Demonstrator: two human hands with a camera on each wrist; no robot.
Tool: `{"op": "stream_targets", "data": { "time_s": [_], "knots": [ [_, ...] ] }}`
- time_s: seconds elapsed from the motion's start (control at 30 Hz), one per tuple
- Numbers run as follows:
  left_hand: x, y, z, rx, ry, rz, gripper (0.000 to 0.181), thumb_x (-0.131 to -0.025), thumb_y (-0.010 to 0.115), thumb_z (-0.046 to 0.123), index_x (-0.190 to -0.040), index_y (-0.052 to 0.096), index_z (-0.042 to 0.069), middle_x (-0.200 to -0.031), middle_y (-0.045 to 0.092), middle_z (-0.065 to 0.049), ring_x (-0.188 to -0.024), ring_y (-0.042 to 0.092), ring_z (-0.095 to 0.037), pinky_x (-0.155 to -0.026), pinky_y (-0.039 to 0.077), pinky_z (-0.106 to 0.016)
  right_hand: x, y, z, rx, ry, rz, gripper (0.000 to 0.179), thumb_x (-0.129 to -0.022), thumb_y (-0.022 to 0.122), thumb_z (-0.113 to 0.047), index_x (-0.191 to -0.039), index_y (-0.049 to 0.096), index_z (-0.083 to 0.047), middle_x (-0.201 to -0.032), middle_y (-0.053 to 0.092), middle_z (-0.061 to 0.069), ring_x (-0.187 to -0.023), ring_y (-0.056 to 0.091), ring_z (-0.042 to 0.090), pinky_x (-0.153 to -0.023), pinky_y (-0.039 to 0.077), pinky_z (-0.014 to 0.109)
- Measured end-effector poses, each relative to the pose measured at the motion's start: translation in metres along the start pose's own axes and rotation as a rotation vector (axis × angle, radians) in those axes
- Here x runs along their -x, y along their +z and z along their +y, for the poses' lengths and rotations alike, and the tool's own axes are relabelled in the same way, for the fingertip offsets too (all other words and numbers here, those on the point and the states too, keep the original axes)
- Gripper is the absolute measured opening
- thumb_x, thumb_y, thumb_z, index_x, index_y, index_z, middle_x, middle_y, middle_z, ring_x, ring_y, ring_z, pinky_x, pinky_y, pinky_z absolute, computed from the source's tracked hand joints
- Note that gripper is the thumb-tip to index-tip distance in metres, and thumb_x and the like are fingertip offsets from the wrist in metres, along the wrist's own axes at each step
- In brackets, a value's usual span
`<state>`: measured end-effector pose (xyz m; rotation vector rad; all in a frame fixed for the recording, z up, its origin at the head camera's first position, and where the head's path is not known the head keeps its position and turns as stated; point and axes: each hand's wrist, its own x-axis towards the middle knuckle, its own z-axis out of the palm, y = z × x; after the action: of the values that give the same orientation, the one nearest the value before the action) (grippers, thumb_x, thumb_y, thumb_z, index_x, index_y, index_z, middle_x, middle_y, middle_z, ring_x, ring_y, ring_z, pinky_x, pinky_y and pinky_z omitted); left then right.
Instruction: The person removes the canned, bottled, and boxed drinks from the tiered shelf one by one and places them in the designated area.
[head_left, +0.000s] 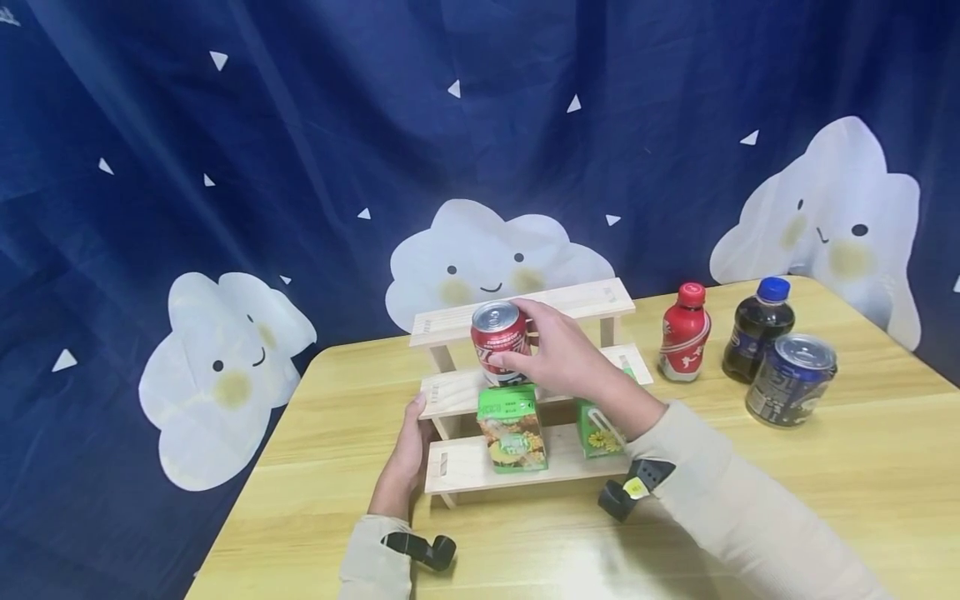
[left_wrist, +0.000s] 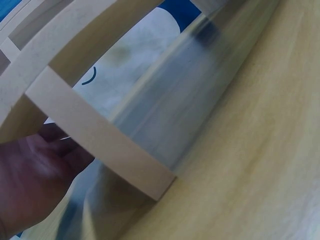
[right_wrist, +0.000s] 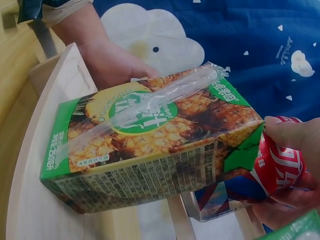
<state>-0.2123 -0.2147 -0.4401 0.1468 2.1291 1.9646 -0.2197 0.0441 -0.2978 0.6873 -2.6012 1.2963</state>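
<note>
My right hand (head_left: 562, 350) grips a red soda can (head_left: 498, 342) upright at the middle tier of a three-tier wooden rack (head_left: 555, 300). Whether the can's base rests on that tier is hard to tell. At the rack's left end, my left hand (head_left: 408, 446) holds its side by the middle tier, with fingers passing behind a wooden leg (left_wrist: 100, 135) in the left wrist view. A pineapple juice carton (head_left: 513, 429) with a wrapped straw stands on the lowest tier. To its right is a green carton (head_left: 600, 429) with a flower print, partly behind my right forearm.
Right of the rack stand a red bottle (head_left: 684, 337), a dark cola bottle (head_left: 750, 333) with a blue cap, and a dark blue can (head_left: 791, 383). Behind the wooden table (head_left: 315, 467) hangs a blue cloud-print curtain (head_left: 337, 108). Something green shows on the middle tier's right end.
</note>
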Motion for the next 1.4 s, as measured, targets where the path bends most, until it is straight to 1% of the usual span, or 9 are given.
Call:
{"op": "stream_targets", "data": {
  "time_s": [0.17,0.3,0.37,0.53,0.7,1.03,1.07,1.23,1.4],
  "knots": [
    [0.002,0.002,0.001,-0.026,0.024,-0.004,0.081,-0.092,0.003,0.064,-0.150,0.017,0.009,-0.141,0.033,-0.028,-0.121,0.044,-0.038,-0.094,0.041,-0.047,0.003,-0.006,0.002,0.021,0.018,0.004,0.073,-0.077,0.078,-0.031,-0.138,0.042,-0.011,-0.126,0.056,0.008,-0.112,0.059,0.025,-0.090,0.050,0.041],
    [0.002,0.001,0.002,-0.017,0.006,0.003,0.079,-0.092,0.005,0.066,-0.150,0.019,0.015,-0.142,0.033,-0.024,-0.123,0.042,-0.037,-0.096,0.040,-0.045,0.005,-0.011,0.004,0.028,0.035,0.008,0.074,-0.077,0.078,-0.030,-0.138,0.041,-0.010,-0.127,0.056,0.009,-0.112,0.059,0.027,-0.091,0.049,0.041],
    [0.002,0.001,0.002,-0.029,0.025,0.001,0.079,-0.092,0.004,0.065,-0.150,0.017,0.012,-0.141,0.033,-0.027,-0.122,0.042,-0.040,-0.096,0.040,-0.048,0.006,-0.013,0.006,0.025,0.044,0.008,0.075,-0.077,0.078,-0.030,-0.139,0.041,-0.009,-0.127,0.056,0.010,-0.112,0.059,0.027,-0.090,0.050,0.041],
    [0.004,0.002,0.003,-0.016,0.016,0.009,0.078,-0.092,0.004,0.065,-0.150,0.018,0.013,-0.141,0.033,-0.027,-0.123,0.042,-0.041,-0.097,0.039,-0.049,0.010,-0.018,0.010,0.016,0.056,0.009,0.075,-0.077,0.079,-0.029,-0.139,0.041,-0.008,-0.127,0.056,0.012,-0.112,0.059,0.029,-0.090,0.050,0.043],
    [0.001,0.001,0.001,0.013,-0.019,0.019,0.074,-0.093,0.005,0.063,-0.150,0.019,0.017,-0.142,0.035,-0.022,-0.124,0.041,-0.038,-0.097,0.039,-0.046,0.014,-0.026,0.014,0.029,0.053,0.014,0.076,-0.077,0.079,-0.030,-0.139,0.041,-0.008,-0.126,0.056,0.011,-0.112,0.059,0.029,-0.090,0.050,0.043],
    [0.003,0.001,0.002,-0.012,0.005,0.020,0.078,-0.092,0.005,0.065,-0.151,0.014,0.015,-0.143,0.031,-0.028,-0.126,0.039,-0.044,-0.098,0.038,-0.051,0.022,-0.039,0.020,0.030,0.063,0.022,0.076,-0.077,0.078,-0.033,-0.139,0.041,-0.008,-0.127,0.056,0.012,-0.111,0.059,0.030,-0.088,0.051,0.043],
    [0.003,0.001,0.003,-0.009,-0.003,0.024,0.077,-0.092,0.005,0.066,-0.151,0.014,0.016,-0.144,0.032,-0.026,-0.126,0.039,-0.042,-0.099,0.037,-0.050,0.023,-0.040,0.020,0.032,0.066,0.024,0.076,-0.077,0.078,-0.033,-0.139,0.041,-0.008,-0.127,0.056,0.012,-0.111,0.059,0.031,-0.088,0.051,0.044],
    [0.004,0.002,0.004,-0.010,0.014,0.017,0.077,-0.093,0.005,0.064,-0.151,0.012,0.014,-0.145,0.029,-0.028,-0.128,0.036,-0.045,-0.101,0.035,-0.054,0.027,-0.046,0.025,0.053,0.080,0.038,0.075,-0.077,0.078,-0.032,-0.138,0.042,-0.007,-0.127,0.056,0.014,-0.110,0.060,0.033,-0.088,0.050,0.045],
    [0.003,0.002,0.004,0.004,-0.002,0.030,0.077,-0.092,0.006,0.065,-0.152,0.012,0.016,-0.147,0.028,-0.026,-0.130,0.035,-0.045,-0.102,0.033,-0.055,0.030,-0.054,0.030,0.046,0.088,0.052,0.074,-0.077,0.079,-0.029,-0.137,0.043,-0.006,-0.125,0.057,0.015,-0.109,0.060,0.034,-0.089,0.050,0.046]
  ]
}}
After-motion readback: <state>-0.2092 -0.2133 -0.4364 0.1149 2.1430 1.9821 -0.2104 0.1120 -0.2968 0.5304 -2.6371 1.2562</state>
